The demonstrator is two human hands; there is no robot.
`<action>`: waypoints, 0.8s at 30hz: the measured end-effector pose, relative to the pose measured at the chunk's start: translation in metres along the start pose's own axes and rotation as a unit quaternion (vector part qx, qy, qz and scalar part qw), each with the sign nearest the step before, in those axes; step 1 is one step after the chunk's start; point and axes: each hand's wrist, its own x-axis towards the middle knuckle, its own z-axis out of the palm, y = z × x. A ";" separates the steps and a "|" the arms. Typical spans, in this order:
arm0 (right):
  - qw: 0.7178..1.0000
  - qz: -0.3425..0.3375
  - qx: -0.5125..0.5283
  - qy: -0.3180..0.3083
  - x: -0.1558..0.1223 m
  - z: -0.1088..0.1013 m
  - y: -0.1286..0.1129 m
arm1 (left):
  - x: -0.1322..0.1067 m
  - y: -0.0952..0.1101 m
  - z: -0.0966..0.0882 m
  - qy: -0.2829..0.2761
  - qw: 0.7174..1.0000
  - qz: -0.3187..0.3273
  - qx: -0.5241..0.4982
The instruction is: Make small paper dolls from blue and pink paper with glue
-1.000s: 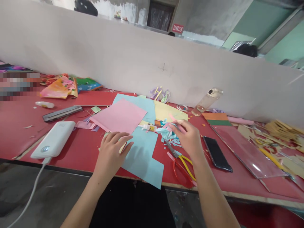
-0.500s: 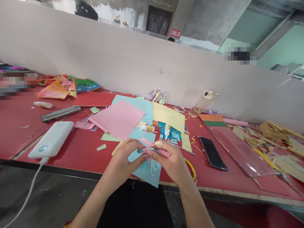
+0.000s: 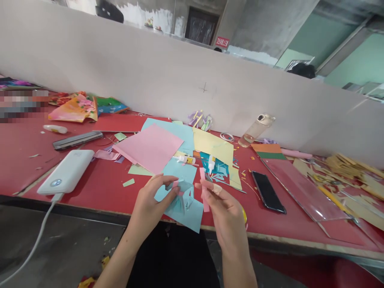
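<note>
Between the thumb and fingers of my left hand (image 3: 153,200) is a small folded blue paper piece (image 3: 186,185) with a bit of pink at its base. My right hand (image 3: 226,208) pinches a narrow pink paper strip (image 3: 202,174), held upright just right of the folded piece and apart from it. A light blue paper sheet (image 3: 194,218) with cut scraps on it lies beneath both hands. Beyond them are two small white glue bottles (image 3: 187,160) and a large pink sheet (image 3: 153,146).
A white power bank (image 3: 70,170) with a cable lies left, near a long dark stapler-like object (image 3: 78,141). Right are a phone (image 3: 268,192), a clear plastic folder (image 3: 306,188) and brown paper scraps (image 3: 345,168). A water bottle (image 3: 256,130) leans against the white partition (image 3: 168,80).
My hands have moved apart. The pink strip, earlier held across the piece between both hands, is now upright in my right hand; the blue piece stays in my left.
</note>
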 end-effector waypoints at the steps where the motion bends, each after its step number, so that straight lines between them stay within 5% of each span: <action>1: 1.000 0.011 0.009 -0.003 -0.002 0.001 0.000 | -0.001 0.000 0.001 0.004 1.000 0.009 0.006; 13: 0.999 -0.026 0.006 0.016 -0.015 0.015 0.005 | -0.009 -0.002 0.007 0.059 0.998 -0.002 0.005; 20: 0.999 -0.030 -0.025 0.034 -0.014 0.016 0.006 | 0.026 -0.026 0.010 -0.034 0.994 0.030 0.104; 24: 0.999 -0.028 -0.025 0.003 -0.008 0.016 0.012 | 0.042 -0.043 0.015 -0.033 0.989 0.056 0.133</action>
